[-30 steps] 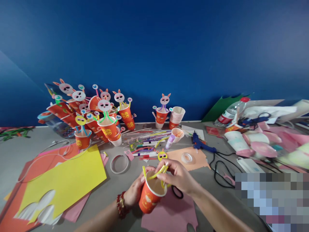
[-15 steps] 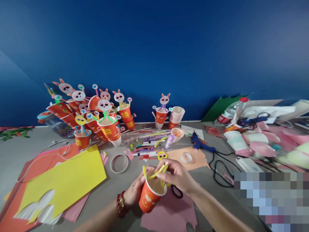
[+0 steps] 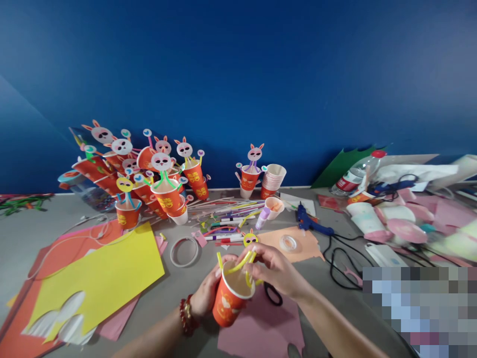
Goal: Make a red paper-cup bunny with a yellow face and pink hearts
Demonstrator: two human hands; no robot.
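Observation:
My left hand is wrapped round the left side of a red paper cup with a white rim, which tilts over a pink sheet. Yellow pipe cleaners stick up out of the cup's mouth. The fingers of my right hand pinch them above the rim's right side. Just beyond that hand lies a yellow bunny face cutout. Black scissor handles show on the pink sheet, right of the cup; the rest is hidden.
Red cups with bunny faces crowd the back left. A cup stack, markers, a tape roll and a blue glue gun lie ahead. Yellow paper covers the left; a bottle and cables are right.
The cup has shifted slightly left in my left hand. The yellow pipe cleaners have moved a little left and up, with my right hand still at them.

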